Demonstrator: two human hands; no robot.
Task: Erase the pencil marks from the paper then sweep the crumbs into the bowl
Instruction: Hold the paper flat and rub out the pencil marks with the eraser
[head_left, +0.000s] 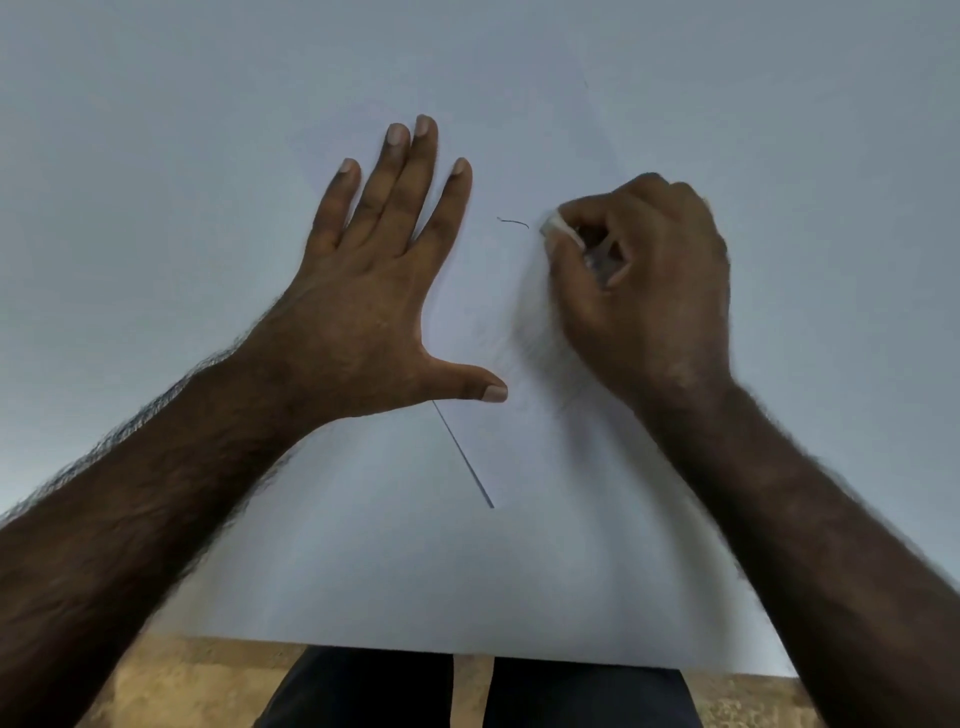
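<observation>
Here, L hand (363, 291) flat, spread on paper (519, 545); R hand (644, 280) pinching eraser (558, 228); no legible text.

Little here fixes the kind of room — it reads as a plain desk or table workspace, perhaps a home or study, but which one cannot be told. A white tabletop (156, 130) fills nearly the whole frame from the top edge down, smooth and evenly lit, with a sheet of paper (467, 561) lying on it in the centre. Along the bottom edge a strip of mottled brown floor (197, 675) shows — stone or worn tile, by the look — and the person's dark trousers (374, 691) at bottom centre suggest someone seated at the table
</observation>
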